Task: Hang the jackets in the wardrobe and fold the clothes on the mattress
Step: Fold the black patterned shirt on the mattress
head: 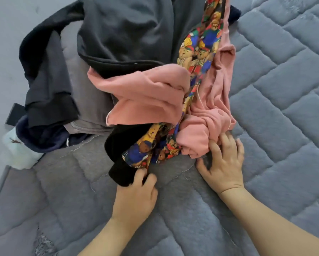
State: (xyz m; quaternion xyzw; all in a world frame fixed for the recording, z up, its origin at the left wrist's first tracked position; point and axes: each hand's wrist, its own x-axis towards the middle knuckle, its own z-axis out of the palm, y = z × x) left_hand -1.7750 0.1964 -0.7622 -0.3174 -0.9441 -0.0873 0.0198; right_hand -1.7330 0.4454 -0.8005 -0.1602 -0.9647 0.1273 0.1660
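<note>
A heap of clothes lies on the grey quilted mattress (pixel 192 209). On top is a pink garment (pixel 147 97), tangled with a bright teddy-bear print cloth (pixel 197 52) and a black garment (pixel 121 156). Behind them lies a dark grey garment (pixel 125 30). My left hand (pixel 136 194) pinches the lower edge of the black garment where it meets the bear print. My right hand (pixel 223 163) rests with spread fingers on the mattress, its fingertips touching the bunched end of the pink garment.
Dark navy and grey clothes (pixel 47 85) spill to the left, over the mattress edge. A pale mint-white fluffy item (pixel 18 150) lies at the left edge. The pale floor (pixel 1 52) shows beyond. Bare quilted mattress stretches to the right and toward me.
</note>
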